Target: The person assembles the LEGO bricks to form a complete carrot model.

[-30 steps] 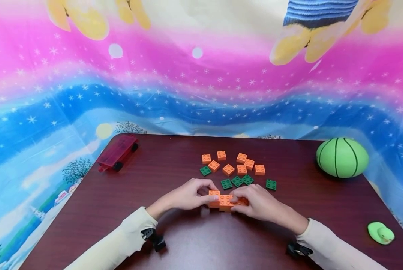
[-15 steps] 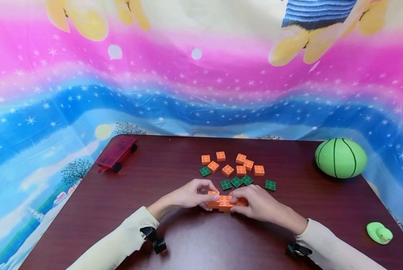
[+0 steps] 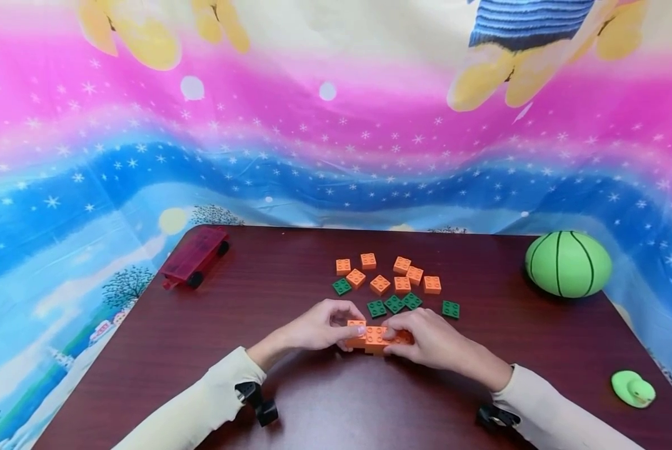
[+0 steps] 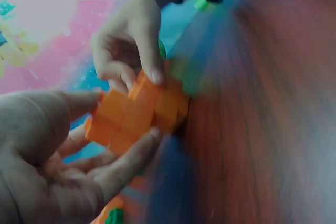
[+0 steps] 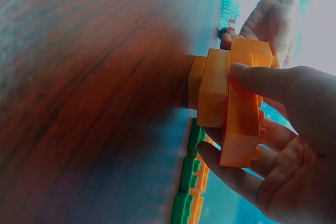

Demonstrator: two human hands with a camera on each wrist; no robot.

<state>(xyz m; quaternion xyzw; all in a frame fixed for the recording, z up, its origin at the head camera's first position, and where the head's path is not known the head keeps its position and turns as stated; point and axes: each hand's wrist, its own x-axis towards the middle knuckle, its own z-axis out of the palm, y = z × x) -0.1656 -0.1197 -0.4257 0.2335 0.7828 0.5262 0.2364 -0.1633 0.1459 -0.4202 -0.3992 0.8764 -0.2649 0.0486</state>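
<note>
An assembly of joined orange toy building bricks [image 3: 375,335] is held between both hands just above the table's middle. My left hand [image 3: 320,325] pinches its left end, thumb on the near side. My right hand [image 3: 434,337] grips the right end with thumb and fingers, hiding some of the studs. In the right wrist view the assembly [image 5: 214,87] appears as stacked layers, the lowest close to the tabletop; I cannot tell whether it touches. The left wrist view shows the assembly [image 4: 126,116] blurred, with fingers of both hands on it.
Loose orange bricks [image 3: 379,285] and flat green bricks [image 3: 394,304] lie scattered beyond the hands. A red toy cart [image 3: 196,255] stands at the back left. A green ball [image 3: 569,264] sits at the back right, a green toy duck [image 3: 633,389] near the right edge. Patterned cloth [image 3: 324,175] hangs behind.
My left fingers have shifted slightly on the assembly's left end, with fingertips now showing below it. The right hand keeps its grip in nearly the same place.
</note>
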